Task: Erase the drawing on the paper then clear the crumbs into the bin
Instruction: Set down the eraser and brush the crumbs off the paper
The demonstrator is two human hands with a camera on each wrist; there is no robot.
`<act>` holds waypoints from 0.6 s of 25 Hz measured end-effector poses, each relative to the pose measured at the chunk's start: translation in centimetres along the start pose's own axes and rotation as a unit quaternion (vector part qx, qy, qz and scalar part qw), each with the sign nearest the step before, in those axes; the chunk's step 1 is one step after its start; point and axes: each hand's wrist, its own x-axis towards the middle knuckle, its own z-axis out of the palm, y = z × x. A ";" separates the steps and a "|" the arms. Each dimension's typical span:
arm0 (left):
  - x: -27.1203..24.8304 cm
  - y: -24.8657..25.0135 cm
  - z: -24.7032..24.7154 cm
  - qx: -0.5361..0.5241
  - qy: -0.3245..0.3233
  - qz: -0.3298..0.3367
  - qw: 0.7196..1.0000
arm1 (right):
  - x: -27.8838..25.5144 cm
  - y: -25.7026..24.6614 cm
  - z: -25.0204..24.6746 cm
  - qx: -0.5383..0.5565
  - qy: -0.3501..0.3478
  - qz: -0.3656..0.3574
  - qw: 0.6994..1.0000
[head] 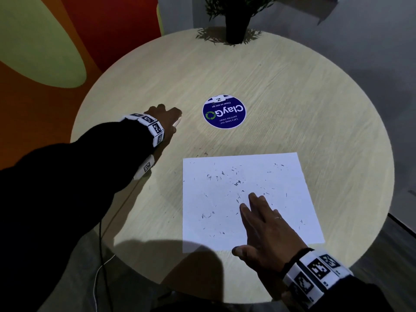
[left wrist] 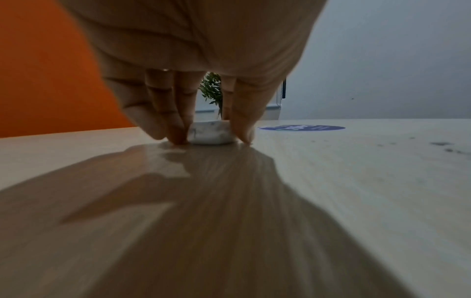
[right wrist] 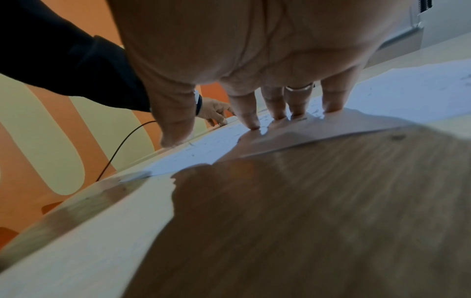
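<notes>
A white sheet of paper (head: 202, 199) lies on the round wooden table (head: 292, 86), strewn with dark eraser crumbs (head: 237, 183); I see no drawing on it. My right hand (head: 254, 221) rests flat on the paper's near part, its straight fingers (right wrist: 249, 117) pressing the sheet (right wrist: 407, 90). My left hand (head: 166, 115) reaches out to the left of the paper. In the left wrist view its fingers (left wrist: 178, 129) and thumb (left wrist: 244, 129) pinch a small white eraser (left wrist: 210, 133) that sits on the tabletop. No bin is in view.
A blue round sticker (head: 224, 111) marks the table's middle. A potted plant (head: 236, 21) stands at the far edge. A few crumbs (head: 204, 153) lie on the table beyond the paper. A thin cable (head: 101, 244) hangs by my left sleeve.
</notes>
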 end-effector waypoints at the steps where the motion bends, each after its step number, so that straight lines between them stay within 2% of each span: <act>1: 0.3 0.5 0.0 -0.011 0.024 0.002 1.000 | 0.0 0.0 0.0 0.004 0.000 0.001 1.000; 5: 1.7 2.3 -0.9 -0.082 0.105 0.016 0.991 | 0.1 0.2 0.1 0.002 -0.001 -0.008 1.000; 6: 2.1 3.1 -1.2 -0.110 0.094 0.029 0.989 | 0.1 0.2 0.1 0.000 -0.003 -0.010 1.000; 8: 3.4 4.8 -1.6 -0.137 0.025 0.051 0.989 | 0.1 0.2 0.2 -0.003 -0.007 -0.003 1.000; 10: 4.0 5.9 -2.0 -0.101 -0.031 0.052 0.993 | 0.1 0.2 0.0 -0.005 -0.007 -0.001 1.000; 13: 2.8 4.6 -2.9 -0.036 -0.030 0.004 0.999 | 0.0 0.3 0.0 -0.001 -0.012 -0.006 1.000; 15: 0.7 3.3 -3.3 0.044 -0.073 0.000 0.996 | 0.1 0.2 -0.1 0.004 -0.013 -0.009 1.000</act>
